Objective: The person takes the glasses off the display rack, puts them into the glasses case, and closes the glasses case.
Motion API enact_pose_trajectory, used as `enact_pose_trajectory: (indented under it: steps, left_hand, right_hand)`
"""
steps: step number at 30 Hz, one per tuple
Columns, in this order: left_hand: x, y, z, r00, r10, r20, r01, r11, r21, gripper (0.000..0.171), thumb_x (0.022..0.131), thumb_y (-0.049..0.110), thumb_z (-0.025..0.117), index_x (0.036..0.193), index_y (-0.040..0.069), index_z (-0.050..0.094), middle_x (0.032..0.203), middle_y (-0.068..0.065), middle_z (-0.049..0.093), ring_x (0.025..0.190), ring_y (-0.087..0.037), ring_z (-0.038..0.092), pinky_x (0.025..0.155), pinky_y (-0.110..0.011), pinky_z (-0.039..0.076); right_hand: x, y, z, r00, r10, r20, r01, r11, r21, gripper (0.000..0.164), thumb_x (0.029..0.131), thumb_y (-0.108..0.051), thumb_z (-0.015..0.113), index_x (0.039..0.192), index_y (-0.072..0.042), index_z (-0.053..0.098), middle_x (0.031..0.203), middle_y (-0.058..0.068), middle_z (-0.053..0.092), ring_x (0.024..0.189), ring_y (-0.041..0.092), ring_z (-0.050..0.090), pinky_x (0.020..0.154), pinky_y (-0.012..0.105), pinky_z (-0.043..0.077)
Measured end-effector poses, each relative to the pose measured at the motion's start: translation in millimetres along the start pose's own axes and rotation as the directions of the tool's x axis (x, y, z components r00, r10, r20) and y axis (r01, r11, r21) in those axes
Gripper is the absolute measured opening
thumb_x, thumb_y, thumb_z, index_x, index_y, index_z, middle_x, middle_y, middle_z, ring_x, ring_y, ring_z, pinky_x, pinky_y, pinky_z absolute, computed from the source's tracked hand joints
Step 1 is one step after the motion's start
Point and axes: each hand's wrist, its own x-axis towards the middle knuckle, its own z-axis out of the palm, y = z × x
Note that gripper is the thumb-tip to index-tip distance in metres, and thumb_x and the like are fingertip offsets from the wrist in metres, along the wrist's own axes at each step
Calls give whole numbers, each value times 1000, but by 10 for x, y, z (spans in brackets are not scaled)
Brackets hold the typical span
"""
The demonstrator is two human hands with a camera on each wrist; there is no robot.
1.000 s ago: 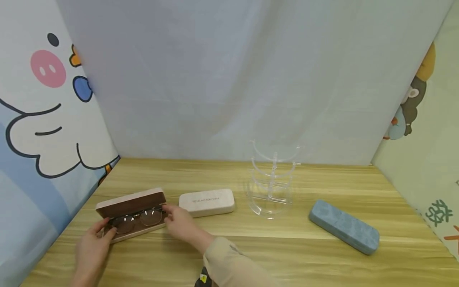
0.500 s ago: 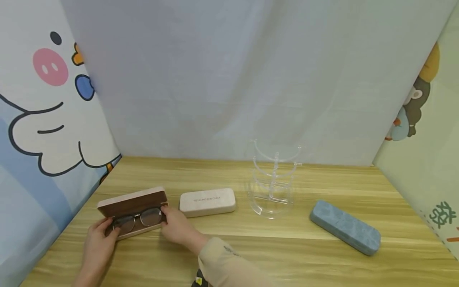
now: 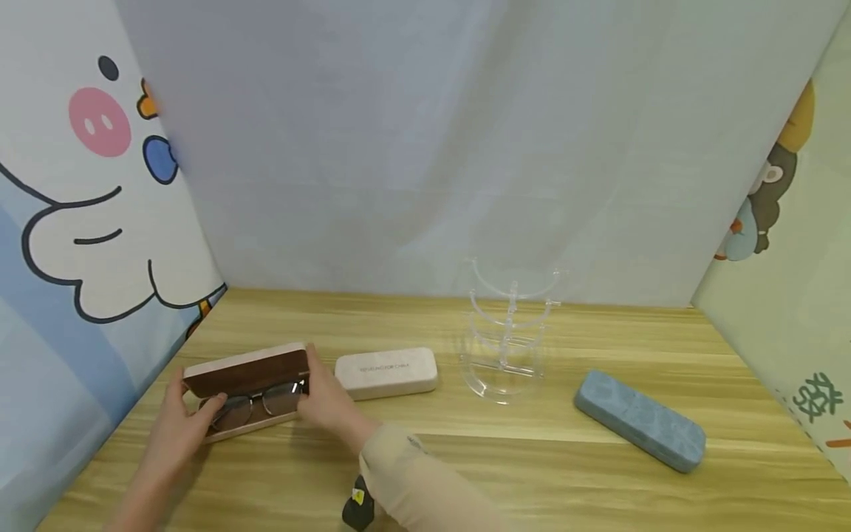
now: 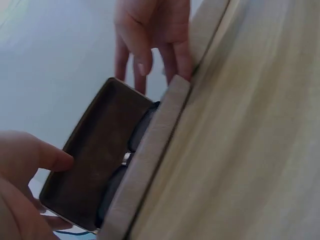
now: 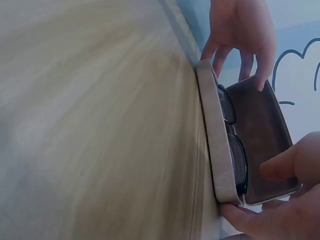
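Observation:
A cream glasses case (image 3: 244, 375) with a brown lining stands with its lid raised at the left of the table. Dark-framed glasses (image 3: 281, 397) lie inside it, lenses toward the front. My left hand (image 3: 174, 427) grips the left end, its fingers behind the lid and the thumb inside. At the other end my right hand (image 3: 329, 397) holds the case, fingers around the outside. The right wrist view shows this hand's thumb (image 5: 280, 167) over the inside of the lid and the glasses (image 5: 239, 157) low in the bottom half.
A second cream case (image 3: 385, 373) with lettering lies closed just right of my right hand. Farther right stand a clear tiered display stand (image 3: 501, 367) and a closed blue case (image 3: 640, 421). A black object (image 3: 359, 506) with a yellow mark is beside the right sleeve.
Both hands have shifted from the ends of the glasses up to the raised lid of the case. The glasses have settled slightly lower inside it.

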Motion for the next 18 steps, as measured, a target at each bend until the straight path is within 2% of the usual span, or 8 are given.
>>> enact_pose_trajectory:
  steps: [2,5,6,9,12,13,15,18]
  left_hand:
    - [3,4,13,1000,14,1,-14,1000,17,89,92,37,45,141,1,-20,143,-37,1,126,-54,17,99,-61,25]
    - [-19,-3,41,999,16,-32,-15,1000,24,89,91,36,48,142,0,-15,143,-37,5,127,-52,19,100,-59,27]
    - [-27,-4,50,999,11,-37,-11,1000,9,89,91,36,49,142,1,-15,143,-37,5,127,-52,21,100,-59,28]
    - [-47,2,73,999,-12,-52,11,999,-34,90,90,40,49,143,3,-14,144,-35,6,124,-53,25,101,-57,27]
    - [-63,-7,90,996,-19,-85,9,994,-110,87,90,41,49,144,4,-9,144,-34,7,124,-52,26,102,-56,26]
    - [-71,-17,95,994,-24,-107,9,991,-134,84,91,41,48,144,5,-6,144,-34,10,123,-52,28,102,-55,27]
    - [-85,-48,98,987,-37,-158,8,983,-183,76,92,40,46,143,4,2,144,-33,13,123,-50,30,100,-54,29]
    - [-62,-68,132,970,-55,-235,3,976,-218,65,93,39,42,139,1,15,143,-30,21,125,-47,31,100,-54,28]
  right_hand:
    - [6,3,-11,1000,-14,10,14,1000,9,86,79,8,53,147,-18,9,147,8,28,77,14,49,55,21,40]
    - [13,23,-14,999,-34,-14,34,999,-1,86,78,7,55,147,-22,13,146,7,31,85,14,49,60,19,41]
    - [18,34,-12,999,-41,-20,41,999,9,84,78,6,55,146,-22,15,145,7,32,81,15,51,59,19,41]
    - [21,59,-11,998,-39,-49,42,997,63,74,81,3,56,142,-23,24,142,7,38,87,18,58,59,20,42]
    - [16,68,-5,997,-45,-62,51,994,101,59,86,-3,56,136,-20,30,139,9,41,112,23,53,73,23,47]
    - [11,68,-1,997,-43,-63,50,993,110,55,87,-5,56,134,-20,32,139,9,42,120,24,47,79,25,47]
    - [1,59,12,997,-42,-58,49,993,111,46,90,-12,56,129,-20,34,137,10,43,120,26,48,87,30,46]
    - [-4,66,-13,997,-33,-71,42,991,126,36,91,-21,55,123,-19,38,134,11,47,116,27,51,85,31,48]
